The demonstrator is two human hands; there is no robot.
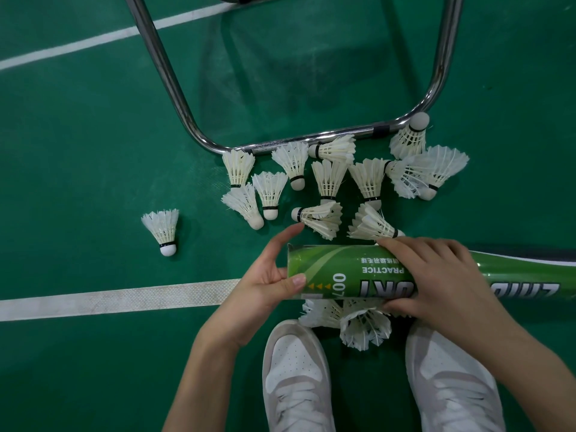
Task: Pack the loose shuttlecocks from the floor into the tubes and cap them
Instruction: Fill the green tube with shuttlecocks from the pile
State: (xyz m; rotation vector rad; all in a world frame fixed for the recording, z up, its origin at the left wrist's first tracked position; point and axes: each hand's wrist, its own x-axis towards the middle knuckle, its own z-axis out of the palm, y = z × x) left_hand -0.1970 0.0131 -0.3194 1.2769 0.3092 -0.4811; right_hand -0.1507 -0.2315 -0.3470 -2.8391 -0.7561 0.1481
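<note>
The floor [78,126] is smooth green matting, and above it the stiff, glossy tube [358,272] lies level. The right hand [442,282] wraps its middle; the left hand [265,282] cups its end, thumb on the rim. Beyond the tube, feathery shuttlecocks [327,179] lie scattered: light, crushable, probably best pinched by their cork tips.

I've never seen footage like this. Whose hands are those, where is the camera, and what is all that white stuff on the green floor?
There is no machine here: a person wears a camera on the head, looking down at their own hands and white shoes. The left hand covers one end of a green tube held sideways; the right hand grips its middle. The white things are feather shuttlecocks scattered on the green court floor, one lying apart, with more under the tube by the shoes. Behind them stands a bent metal frame.
</note>
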